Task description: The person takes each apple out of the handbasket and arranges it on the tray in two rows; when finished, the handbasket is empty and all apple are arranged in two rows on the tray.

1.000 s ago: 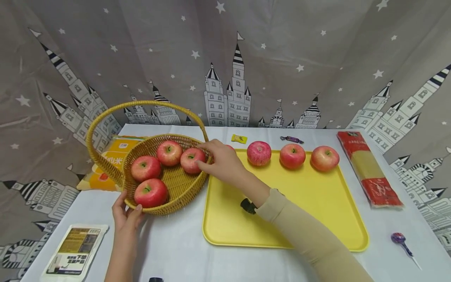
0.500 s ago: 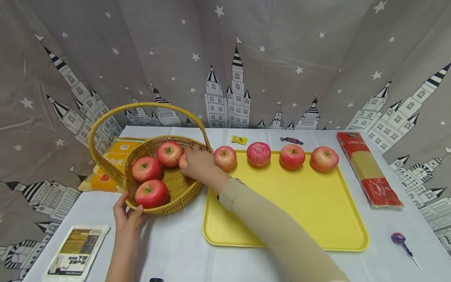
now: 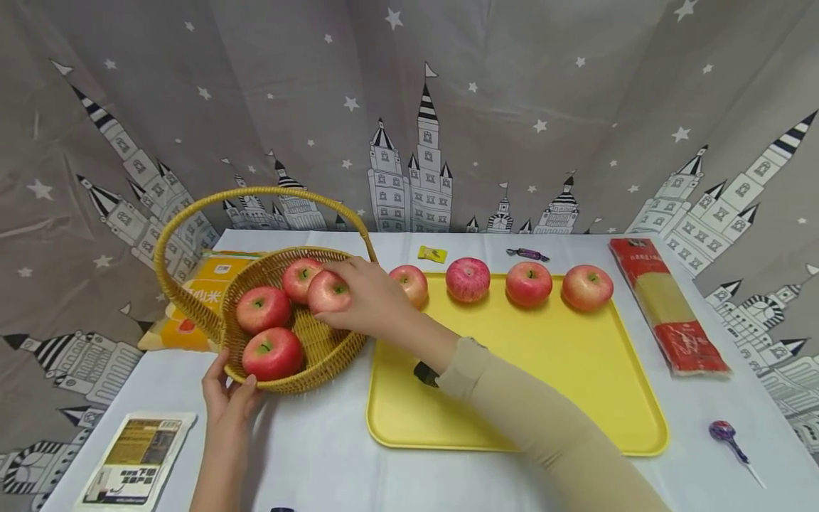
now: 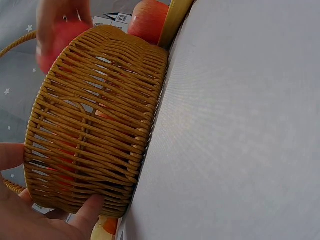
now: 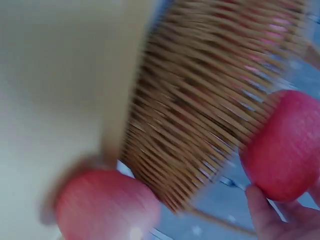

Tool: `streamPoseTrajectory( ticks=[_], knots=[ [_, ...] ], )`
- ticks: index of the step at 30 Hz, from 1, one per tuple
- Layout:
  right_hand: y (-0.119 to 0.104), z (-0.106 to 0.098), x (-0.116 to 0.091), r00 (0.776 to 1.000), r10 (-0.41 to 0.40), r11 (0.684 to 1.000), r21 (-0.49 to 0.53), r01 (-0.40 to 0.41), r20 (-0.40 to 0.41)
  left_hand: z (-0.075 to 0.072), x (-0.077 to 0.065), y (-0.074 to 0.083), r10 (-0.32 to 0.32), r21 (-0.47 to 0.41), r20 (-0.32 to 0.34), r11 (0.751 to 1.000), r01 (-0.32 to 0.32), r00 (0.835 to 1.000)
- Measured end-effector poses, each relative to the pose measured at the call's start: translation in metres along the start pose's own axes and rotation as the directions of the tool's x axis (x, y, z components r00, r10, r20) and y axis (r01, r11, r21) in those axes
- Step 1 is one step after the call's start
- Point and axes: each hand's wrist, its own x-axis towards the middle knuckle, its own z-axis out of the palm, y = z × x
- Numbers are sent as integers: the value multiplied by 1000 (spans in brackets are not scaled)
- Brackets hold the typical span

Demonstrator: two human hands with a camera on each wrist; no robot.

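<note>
Apple [image 3: 326, 291], gripped in right hand [image 3: 371, 297], palm side hidden. Basket [image 3: 320, 376], gripped by left hand [image 3: 227, 402]. Second apple [image 3: 412, 284], far left corner of yellow tray [image 3: 595, 370], partly covered.

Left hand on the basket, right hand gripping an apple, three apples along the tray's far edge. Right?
One slip: the head view shows four apples along the tray's far edge, not three. The rest stands: left hand on the basket, right hand gripping an apple.
</note>
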Motion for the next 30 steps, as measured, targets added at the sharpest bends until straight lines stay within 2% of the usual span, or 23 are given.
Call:
streamPoseTrajectory(
  ticks=[4, 8, 11, 16, 17, 20, 23, 27, 30],
  knots=[
    [15, -40, -35, 997, 72, 981, 182, -63, -39, 2, 1, -3, -11, -7, 12, 1000, 11, 1000],
    [53, -79, -77, 980, 174, 959, 243, -145, -101, 4, 2, -4, -26, 5, 18, 1000, 26, 1000],
    [90, -106, -115, 950, 283, 942, 225, -249, -134, 5, 3, -3, -38, 14, 7, 999, 37, 999],
    [149, -142, -183, 878, 454, 889, 137, -436, -151, 3, 5, -4, -49, -3, -6, 999, 49, 999],
    [158, -146, -196, 864, 484, 874, 115, -472, -141, 1, 5, -6, -48, 3, -7, 999, 48, 999],
    [180, -152, -229, 838, 541, 841, 72, -537, -75, -4, 10, -12, -49, -3, -6, 999, 49, 999],
    [190, -151, -252, 808, 589, 808, 26, -589, -2, -9, 16, -21, -30, -27, -2, 999, 30, 1000],
    [194, -147, -268, 777, 629, 778, -8, -629, 18, -12, 27, -31, -5, -81, 7, 997, 6, 1000],
    [195, -144, -272, 775, 631, 776, -2, -631, 7, -10, 32, -35, -6, -77, 12, 997, 7, 1000]
  ],
)
